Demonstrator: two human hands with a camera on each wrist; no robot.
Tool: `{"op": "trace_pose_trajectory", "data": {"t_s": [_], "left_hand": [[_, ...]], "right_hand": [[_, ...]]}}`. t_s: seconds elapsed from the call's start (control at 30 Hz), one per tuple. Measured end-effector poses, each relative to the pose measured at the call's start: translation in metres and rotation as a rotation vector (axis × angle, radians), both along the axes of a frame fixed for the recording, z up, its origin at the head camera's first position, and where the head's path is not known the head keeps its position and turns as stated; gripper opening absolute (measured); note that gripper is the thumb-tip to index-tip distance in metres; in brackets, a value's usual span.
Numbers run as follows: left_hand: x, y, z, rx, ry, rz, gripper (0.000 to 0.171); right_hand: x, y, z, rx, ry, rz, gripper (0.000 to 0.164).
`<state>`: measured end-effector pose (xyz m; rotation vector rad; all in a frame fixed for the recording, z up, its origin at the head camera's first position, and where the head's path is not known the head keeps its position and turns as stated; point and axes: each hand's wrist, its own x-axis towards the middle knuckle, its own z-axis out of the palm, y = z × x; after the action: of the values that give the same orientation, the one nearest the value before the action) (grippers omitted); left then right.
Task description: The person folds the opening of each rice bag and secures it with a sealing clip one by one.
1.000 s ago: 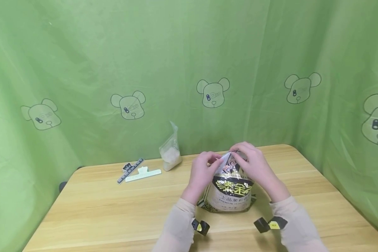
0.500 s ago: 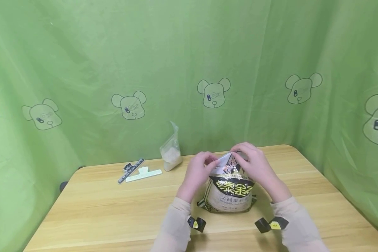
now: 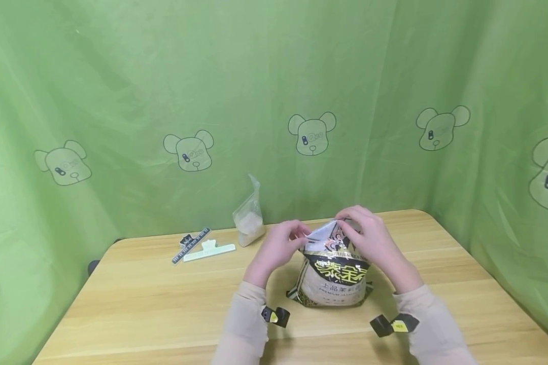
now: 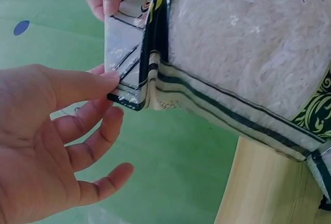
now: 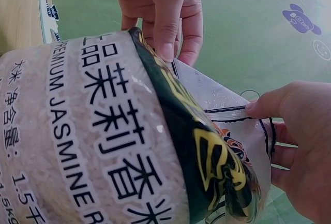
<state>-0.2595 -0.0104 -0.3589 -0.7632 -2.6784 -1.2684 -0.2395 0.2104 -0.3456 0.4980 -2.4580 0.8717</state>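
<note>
A bag of jasmine rice [image 3: 335,281] stands upright on the table, its printed front toward me and its top edge folded to show the pale inner side. My left hand [image 3: 278,246] pinches the bag's left top corner between thumb and forefinger; in the left wrist view its other fingers [image 4: 103,141] are loosely bent away from the bag. With thumb and fingers, my right hand [image 3: 372,238] pinches the top edge near the middle. The right wrist view has the rice bag [image 5: 103,131] close up, white grains showing through the clear plastic.
On the wooden table [image 3: 164,314], a small clear bag of white grains [image 3: 248,225] stands toward the back. To its left lie a black piano-key clip [image 3: 189,247] and a pale green clip [image 3: 208,251]. A green curtain [image 3: 237,66] surrounds the table's back and sides.
My left hand has moved left and slightly down along the bag's top edge, spreading more of the pale inner side. My right hand has stayed nearly still.
</note>
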Motion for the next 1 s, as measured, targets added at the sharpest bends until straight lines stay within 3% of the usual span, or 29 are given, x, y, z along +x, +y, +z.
{"op": "trace_pose_trajectory", "data": {"t_s": [0.6,1.0], "left_hand": [[-0.005,-0.016,-0.001,-0.016,0.001,-0.076,0.012],[-0.013,-0.047,-0.001,0.027,-0.061,-0.028,0.019]], "right_hand": [[-0.002,0.001,-0.002,0.0,0.019,-0.001,0.013],[-0.001,0.002,-0.002,0.004,0.023,-0.004,0.013]]}}
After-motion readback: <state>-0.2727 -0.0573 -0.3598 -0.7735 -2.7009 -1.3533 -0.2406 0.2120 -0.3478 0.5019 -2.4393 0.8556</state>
